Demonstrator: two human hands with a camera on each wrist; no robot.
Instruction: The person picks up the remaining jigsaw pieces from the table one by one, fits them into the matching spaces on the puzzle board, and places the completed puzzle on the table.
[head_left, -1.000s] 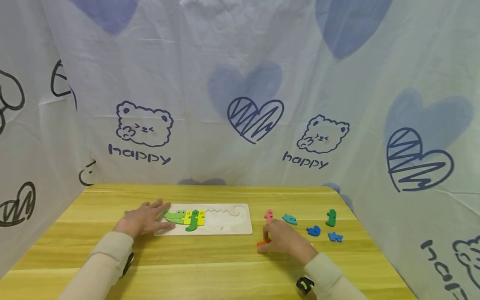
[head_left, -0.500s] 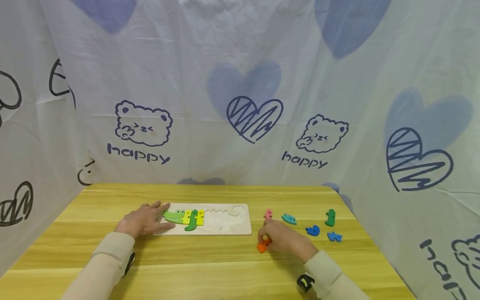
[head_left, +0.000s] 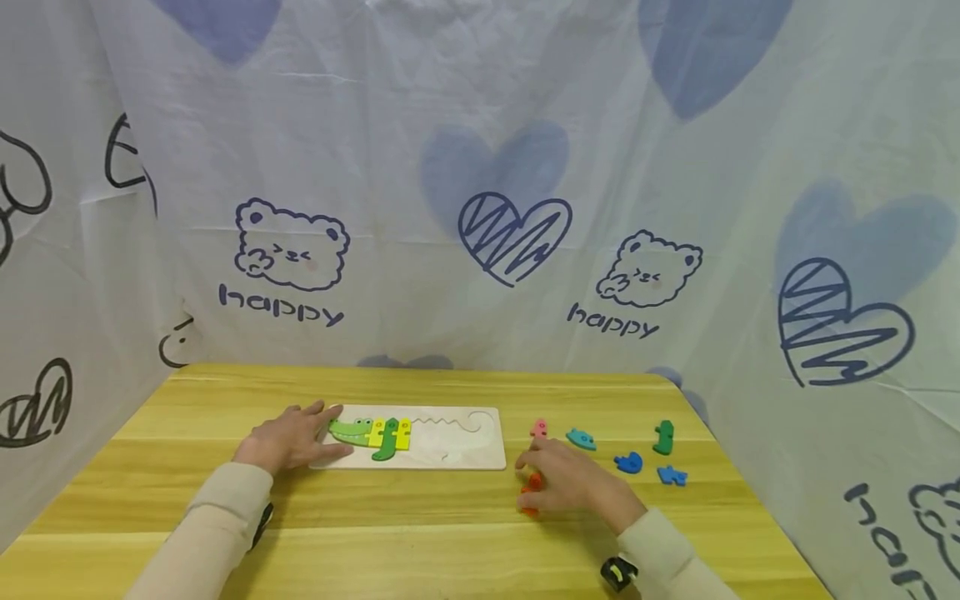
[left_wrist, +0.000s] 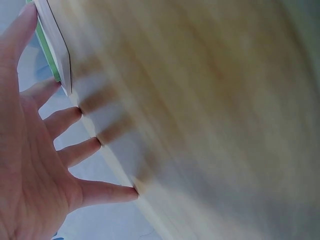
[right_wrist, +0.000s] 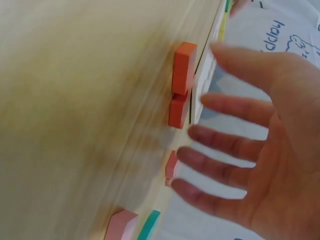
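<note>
A wooden crocodile puzzle board [head_left: 476, 450] lies left of centre, with the light green head [head_left: 348, 432], yellow pieces and a green leg piece [head_left: 386, 442] placed on it. My left hand [head_left: 287, 439] rests at its left end, fingers spread; in the left wrist view the thumb and index finger touch the board's edge and the other fingertips reach the table. Right of the board, my right hand [head_left: 576, 482] hovers over an orange puzzle piece [right_wrist: 184, 70], partly hidden by the fingers in the head view. The right wrist view shows those fingers spread and apart from it.
Beyond the right hand lie a pink piece [head_left: 539, 427] and a teal piece [head_left: 581, 438]. Farther right are two blue pieces [head_left: 628, 462] [head_left: 672, 476] and a dark green piece [head_left: 663, 437]. A printed white curtain [head_left: 405, 333] stands behind the wooden table [head_left: 360, 533].
The orange piece has turned under my right hand, from pointing sideways to lying roughly lengthwise. My right fingers have loosened from it and spread. The left hand stays put.
</note>
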